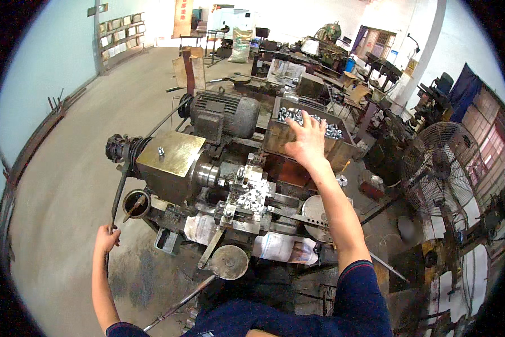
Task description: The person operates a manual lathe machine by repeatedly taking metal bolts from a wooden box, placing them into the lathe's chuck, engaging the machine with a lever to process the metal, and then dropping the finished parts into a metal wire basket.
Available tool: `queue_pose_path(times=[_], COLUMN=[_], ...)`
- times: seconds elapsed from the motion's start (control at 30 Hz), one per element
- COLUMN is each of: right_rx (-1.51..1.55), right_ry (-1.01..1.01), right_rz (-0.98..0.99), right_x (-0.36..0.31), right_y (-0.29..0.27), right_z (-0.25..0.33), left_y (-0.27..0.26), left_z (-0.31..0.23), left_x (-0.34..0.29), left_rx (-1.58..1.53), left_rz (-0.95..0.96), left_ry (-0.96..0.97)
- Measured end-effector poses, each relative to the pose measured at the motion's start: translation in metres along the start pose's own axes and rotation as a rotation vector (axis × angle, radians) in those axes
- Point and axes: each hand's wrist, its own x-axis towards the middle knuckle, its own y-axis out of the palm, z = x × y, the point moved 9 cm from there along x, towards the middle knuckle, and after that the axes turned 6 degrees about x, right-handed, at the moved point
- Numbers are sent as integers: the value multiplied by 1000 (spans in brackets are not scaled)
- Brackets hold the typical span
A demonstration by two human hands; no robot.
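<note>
My left hand (pixel 107 238) is closed around a long dark lever (pixel 117 194) that runs down the left side of a small lathe (pixel 171 163). My right hand (pixel 307 140) reaches over a metal bin (pixel 289 140), fingers spread, nothing seen in its grasp. Small shiny metal parts (pixel 334 131) lie in the bin beneath the fingertips; whether they touch cannot be made out. Between my hands, the lathe's chuck (pixel 208 175) faces a tool slide (pixel 245 196) strewn with metal chips. A loose metal piece (pixel 161 151) stands on the headstock's flat top.
An electric motor (pixel 224 112) sits behind the headstock. A round pot with a brush (pixel 136 204) is near my left hand. A long handle with a round plate (pixel 230 262) juts toward me. A large caged fan (pixel 440 168) stands at right; more machines (pixel 314 50) fill the back.
</note>
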Motion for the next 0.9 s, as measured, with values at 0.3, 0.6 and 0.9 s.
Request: queue_pose_path(times=[0.3, 0.6, 0.9], right_rx=[524, -76, -401], right_ry=[290, 1202, 1525], right_rz=[118, 172, 324], right_x=[-156, -494, -743], right_y=[-13, -162, -226], right_z=[-79, -234, -220], left_y=[-4, 14, 34], left_z=[0, 8, -6], left_x=[-10, 22, -10], left_rx=[-230, -310, -404], left_rz=[201, 142, 64], left_ry=[-77, -38, -227])
